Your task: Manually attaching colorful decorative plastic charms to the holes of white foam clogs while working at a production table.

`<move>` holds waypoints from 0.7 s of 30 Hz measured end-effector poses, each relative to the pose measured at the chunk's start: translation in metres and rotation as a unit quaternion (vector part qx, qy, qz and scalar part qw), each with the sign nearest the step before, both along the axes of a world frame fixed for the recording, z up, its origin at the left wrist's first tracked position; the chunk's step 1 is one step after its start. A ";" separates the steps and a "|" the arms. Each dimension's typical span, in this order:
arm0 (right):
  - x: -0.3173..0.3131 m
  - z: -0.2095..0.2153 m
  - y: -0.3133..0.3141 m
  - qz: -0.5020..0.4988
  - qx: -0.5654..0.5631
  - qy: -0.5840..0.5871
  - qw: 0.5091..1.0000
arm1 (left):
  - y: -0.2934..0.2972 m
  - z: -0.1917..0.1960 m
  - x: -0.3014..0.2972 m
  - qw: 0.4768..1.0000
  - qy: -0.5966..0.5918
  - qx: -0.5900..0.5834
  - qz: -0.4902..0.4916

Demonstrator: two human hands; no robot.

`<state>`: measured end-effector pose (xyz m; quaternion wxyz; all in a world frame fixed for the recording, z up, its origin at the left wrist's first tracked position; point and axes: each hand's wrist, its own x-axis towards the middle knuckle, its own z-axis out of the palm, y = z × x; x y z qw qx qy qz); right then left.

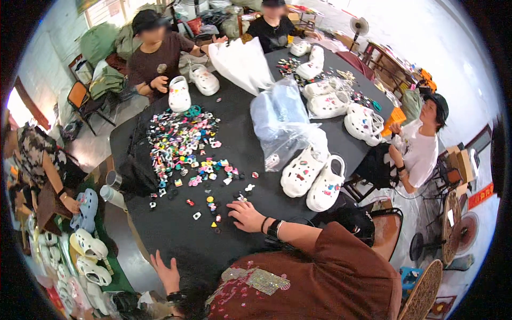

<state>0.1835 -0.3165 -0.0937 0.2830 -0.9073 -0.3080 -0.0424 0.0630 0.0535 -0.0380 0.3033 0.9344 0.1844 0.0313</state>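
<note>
Right hand (246, 216), palm down at the tabletop (234, 117), fingers loosely spread, no grip visible! At its nine o'clock, straggling charms (210, 199): tiny, yellow, red, black, white. At eleven, their heap (181, 138), a riot of pink, blue and white. Left hand (166, 273), eight o'clock: fingers wide, empty. White clogs (300, 176) at two!

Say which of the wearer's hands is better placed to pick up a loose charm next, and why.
Probably the right hand: it is beside loose charms on the table, while the left hand is by the table's edge, farther away.
</note>
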 end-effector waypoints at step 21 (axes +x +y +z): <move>0.010 0.095 -0.285 -0.368 -0.091 0.166 0.910 | -0.084 0.021 0.017 0.990 0.045 0.037 -0.130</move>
